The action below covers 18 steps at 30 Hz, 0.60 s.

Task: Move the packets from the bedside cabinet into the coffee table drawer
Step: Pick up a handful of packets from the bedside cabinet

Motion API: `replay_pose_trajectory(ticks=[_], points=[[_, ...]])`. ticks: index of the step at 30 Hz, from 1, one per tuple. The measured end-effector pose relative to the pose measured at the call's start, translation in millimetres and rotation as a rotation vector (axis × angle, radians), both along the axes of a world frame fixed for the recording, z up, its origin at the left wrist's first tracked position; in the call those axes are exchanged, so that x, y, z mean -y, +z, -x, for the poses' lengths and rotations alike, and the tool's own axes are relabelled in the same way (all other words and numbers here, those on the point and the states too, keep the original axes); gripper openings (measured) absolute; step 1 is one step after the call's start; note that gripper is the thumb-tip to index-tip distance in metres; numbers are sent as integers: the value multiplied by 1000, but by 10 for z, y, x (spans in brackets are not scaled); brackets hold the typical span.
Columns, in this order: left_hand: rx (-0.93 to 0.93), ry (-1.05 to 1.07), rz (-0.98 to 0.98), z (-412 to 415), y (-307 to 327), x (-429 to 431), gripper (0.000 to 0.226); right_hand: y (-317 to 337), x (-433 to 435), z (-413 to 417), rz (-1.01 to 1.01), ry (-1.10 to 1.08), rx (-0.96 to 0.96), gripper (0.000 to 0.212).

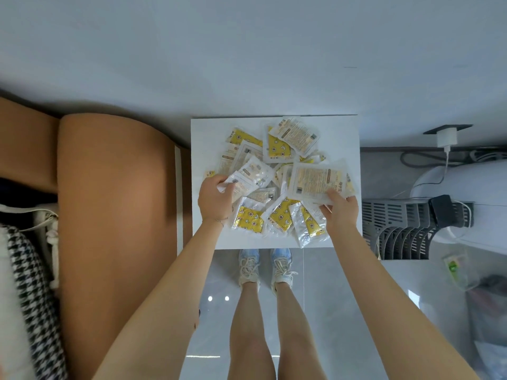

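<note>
Gripping the near end of a white packet (248, 178), the left hand (215, 200) has its fingers curled round the wrapper. From that hand the packet runs forward and inward on a diagonal toward the other hand. The right hand (340, 212) pinches the near edge of a broader packet (315, 181), fingertips on top of it. This one lies printed side up just ahead of the knuckles, its long axis crosswise and pointing inward toward the left hand. Whether either packet is already clear of the heap I cannot tell.

Between the two hands sits the rest of the pile (277, 152), loose and overlapping. Yellow-patterned packets lie just inside each wrist, and more are stacked beyond the fingertips. All of it rests on the white counter (203, 138) that tops the bedside cabinet. Neither hand is clearly nearer to the heap. The left is better placed for the packets on its own inner side and the right for those beside its palm.

Both arms reach forward and down, nearly straight, with palms turned down and wrists level. The person stands close against the near edge, shoes (263, 267) showing below the forearms.

Outside the left arm is a tan padded surface (109, 187). Outside the right arm is a stack of grey slatted baskets (397, 226). The coffee table drawer is not in view, so which way the carry must go cannot be judged.
</note>
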<state>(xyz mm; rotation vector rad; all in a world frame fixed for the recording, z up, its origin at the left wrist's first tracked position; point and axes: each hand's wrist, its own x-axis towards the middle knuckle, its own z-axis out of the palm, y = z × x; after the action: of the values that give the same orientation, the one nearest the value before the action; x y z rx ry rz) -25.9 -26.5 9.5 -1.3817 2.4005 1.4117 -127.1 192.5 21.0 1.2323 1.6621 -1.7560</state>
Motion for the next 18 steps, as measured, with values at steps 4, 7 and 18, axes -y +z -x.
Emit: replay_pose_trajectory(ticks=[4, 7, 18], points=[[-23, 27, 13, -49, 220, 55, 16, 188, -10, -64, 2, -6, -2, 40], [-53, 65, -14, -141, 354, 112, 19, 390, 41, -119, 22, 173, -23, 25], [-225, 386, -538, -675, 1195, -312, 20, 1349, -16, -415, -31, 570, -139, 20]])
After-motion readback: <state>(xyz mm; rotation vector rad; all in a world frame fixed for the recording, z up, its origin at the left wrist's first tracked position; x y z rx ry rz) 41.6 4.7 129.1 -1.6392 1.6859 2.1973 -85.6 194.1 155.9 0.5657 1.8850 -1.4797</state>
